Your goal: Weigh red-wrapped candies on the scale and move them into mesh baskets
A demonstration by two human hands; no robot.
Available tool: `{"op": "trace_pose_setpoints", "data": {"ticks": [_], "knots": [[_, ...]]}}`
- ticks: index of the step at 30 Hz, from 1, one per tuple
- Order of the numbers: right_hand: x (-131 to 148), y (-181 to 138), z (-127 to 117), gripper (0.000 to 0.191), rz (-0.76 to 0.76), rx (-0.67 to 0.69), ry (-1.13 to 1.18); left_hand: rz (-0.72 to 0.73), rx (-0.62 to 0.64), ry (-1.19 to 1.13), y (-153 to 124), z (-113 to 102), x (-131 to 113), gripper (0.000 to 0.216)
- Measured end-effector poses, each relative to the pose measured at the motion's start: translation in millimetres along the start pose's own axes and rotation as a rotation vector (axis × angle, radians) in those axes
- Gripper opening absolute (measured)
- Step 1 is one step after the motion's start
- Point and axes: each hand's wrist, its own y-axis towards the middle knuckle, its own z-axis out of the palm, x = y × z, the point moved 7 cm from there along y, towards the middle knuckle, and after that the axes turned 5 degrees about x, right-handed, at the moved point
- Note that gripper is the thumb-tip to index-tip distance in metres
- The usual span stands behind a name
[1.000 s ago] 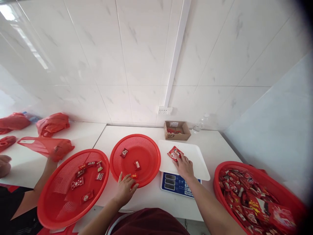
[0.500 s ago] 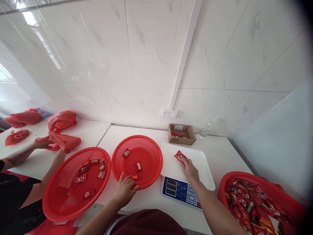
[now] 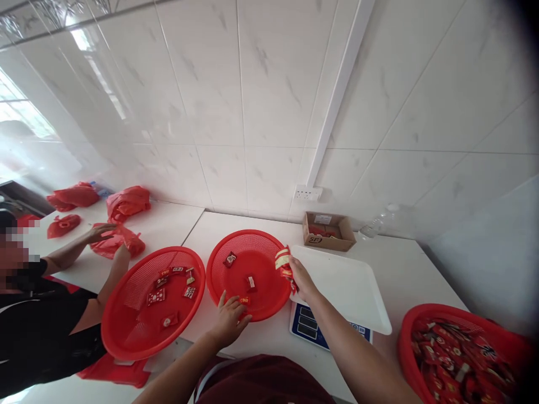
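Observation:
My right hand (image 3: pixel 303 279) is closed around some small red-and-cream snack packets (image 3: pixel 283 262), held at the right rim of the middle red basket (image 3: pixel 269 307). Fingers apart, my left hand (image 3: pixel 231 321) rests at that basket's near rim, beside a red packet (image 3: pixel 245 301) and holding nothing I can see. Two more wrapped packets, one dark red (image 3: pixel 229 258) and one with a white label (image 3: pixel 251 282), lie inside. To the right of my right hand is a white weighing tray (image 3: pixel 343 280) on a blue digital scale (image 3: pixel 324 336), whose keypad my forearm partly hides.
A left red basket (image 3: pixel 126 350) holds several packets. A fuller red basket (image 3: pixel 410 320) stands at right. Behind are a cardboard box (image 3: pixel 330 241) and a clear bottle (image 3: pixel 379 221). At left, a co-worker's hands (image 3: pixel 103 231) handle a red plastic bag (image 3: pixel 110 244).
My right hand has moved left from above the scale tray to the middle basket's rim, carrying the packets. My left hand stays by the basket. The view has shifted left.

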Motion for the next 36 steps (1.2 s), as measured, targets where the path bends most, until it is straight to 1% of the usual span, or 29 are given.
{"op": "trace_pose_setpoints", "data": {"ticks": [1, 2, 4, 6, 8, 9, 11, 13, 14, 16, 19, 23, 26, 29, 32, 33, 34, 35, 36], "knots": [[-1, 0, 9, 0.059, -0.006, 0.046, -0.046, 0.009, -0.006, -0.006, -1, 1, 1, 0.018], [-4, -1, 13, 0.06, -0.017, 0.064, -0.126, 0.02, -0.016, -0.011, -1, 1, 2, 0.018], [-9, -3, 12, 0.06, -0.063, 0.057, -0.363, 0.04, -0.037, -0.018, -3, 3, 5, 0.019], [-15, -9, 12, 0.055, -0.139, 0.083, -0.61, 0.052, -0.047, -0.016, -4, 6, 7, 0.019], [-20, -19, 15, 0.048, -0.222, 0.145, -0.785, 0.058, -0.037, -0.005, -4, 9, 10, 0.02], [-22, -26, 17, 0.045, -0.255, 0.173, -0.833, 0.063, -0.029, 0.003, -3, 11, 11, 0.02], [-25, -40, 18, 0.042, -0.304, 0.193, -0.851, 0.071, -0.017, 0.024, 0, 12, 12, 0.022], [-26, -53, 9, 0.042, -0.324, 0.151, -0.797, 0.072, -0.009, 0.056, 6, 10, 14, 0.023], [-27, -60, 0, 0.043, -0.319, 0.107, -0.761, 0.068, -0.005, 0.076, 11, 9, 14, 0.024], [-34, -73, -28, 0.045, -0.273, -0.014, -0.685, 0.052, 0.005, 0.115, 22, 4, 16, 0.026], [-54, -99, -85, 0.047, -0.146, -0.229, -0.573, 0.001, 0.022, 0.168, 45, -6, 22, 0.029], [-83, -149, -161, 0.048, -0.02, -0.508, -0.508, -0.137, 0.037, 0.212, 76, -17, 39, 0.032], [-101, -188, -202, 0.049, 0.089, -0.69, -0.51, -0.196, 0.041, 0.231, 98, -24, 50, 0.038], [-110, -221, -223, 0.049, 0.169, -0.815, -0.525, -0.239, 0.061, 0.247, 116, -32, 60, 0.043], [-106, -243, -233, 0.045, 0.134, -0.9, -0.589, -0.315, 0.091, 0.262, 131, -39, 72, 0.047], [-103, -248, -235, 0.043, 0.112, -0.923, -0.624, -0.315, 0.098, 0.268, 134, -40, 74, 0.049], [-102, -253, -238, 0.042, 0.1, -0.943, -0.661, -0.33, 0.087, 0.275, 137, -41, 76, 0.05], [-102, -258, -241, 0.041, 0.102, -0.961, -0.697, -0.345, 0.04, 0.267, 137, -44, 77, 0.05], [-103, -262, -245, 0.041, 0.121, -0.972, -0.728, -0.327, 0.03, 0.269, 136, -42, 76, 0.052]]}}
